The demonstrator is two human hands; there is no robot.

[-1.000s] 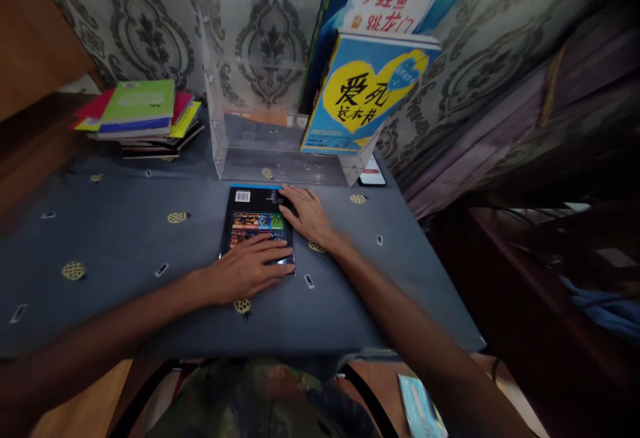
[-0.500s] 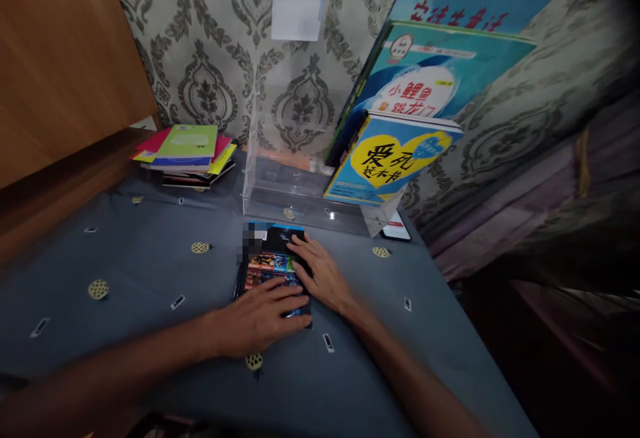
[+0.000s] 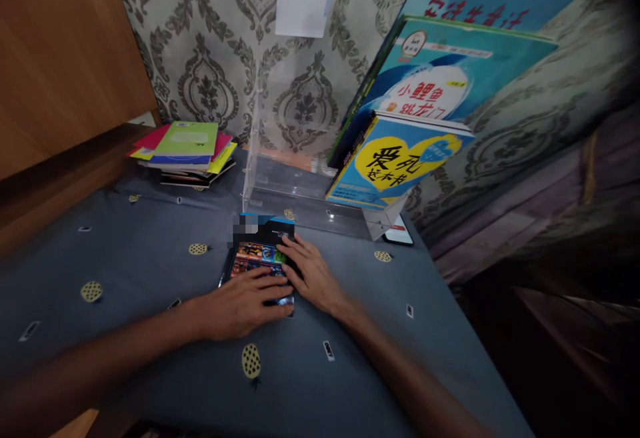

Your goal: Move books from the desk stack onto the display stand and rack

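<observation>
A dark book [image 3: 254, 251] with rows of small coloured pictures on its cover lies flat on the patterned cloth. My left hand [image 3: 243, 305] rests across its lower part, palm down, fingers stretched out and slightly apart. At the book's right edge is my right hand [image 3: 313, 275], its fingers spread and their tips touching the cover. Neither hand is closed around the book. Both hands hide part of the cover, and its upper left corner is blurred out.
Behind the book stands a clear acrylic rack [image 3: 300, 201]. Its right side holds a blue book with a yellow heart [image 3: 395, 161] and a taller teal book [image 3: 450, 58]. Several books form a pile [image 3: 185, 151] at the back left. A phone [image 3: 400, 231] lies beside the rack.
The book and both hands have shifted a little to the left and toward the rack. The hands keep about the same pose on it.
</observation>
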